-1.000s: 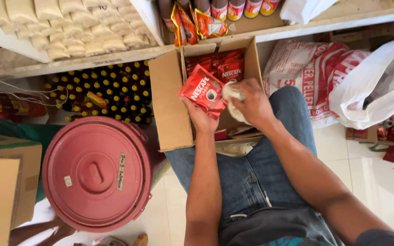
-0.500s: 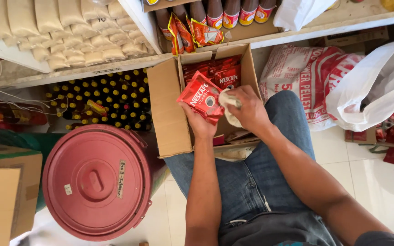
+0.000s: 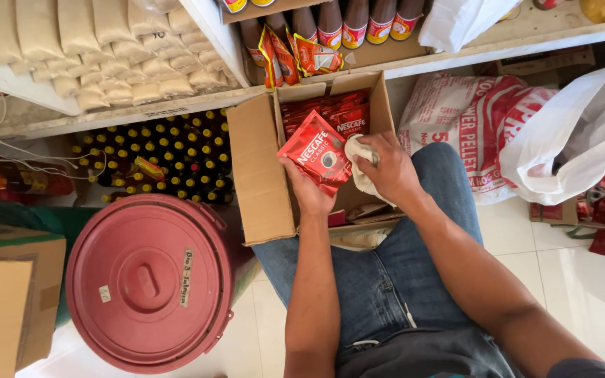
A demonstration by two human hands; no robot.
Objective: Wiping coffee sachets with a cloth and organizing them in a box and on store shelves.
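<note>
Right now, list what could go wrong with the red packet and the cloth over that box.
1. The left hand holds the red packet by its lower end only; pressure from the cloth in the right hand could tip it back into the box.
2. The box leans on the knee, one flap hanging out; a leg shift may spill the packets inside.

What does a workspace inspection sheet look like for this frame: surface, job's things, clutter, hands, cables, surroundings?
Surface: pale tiled floor.
Job's things: red pouch; white cloth; open cardboard box with more red pouches.
Clutter: red lidded bucket; printed sack; white plastic bag.
Hands: left hand holds the pouch; right hand grips the cloth.
Cables: white cord under the shelf.
Surroundings: yellow-capped bottles; shelf of pale packets.
</note>
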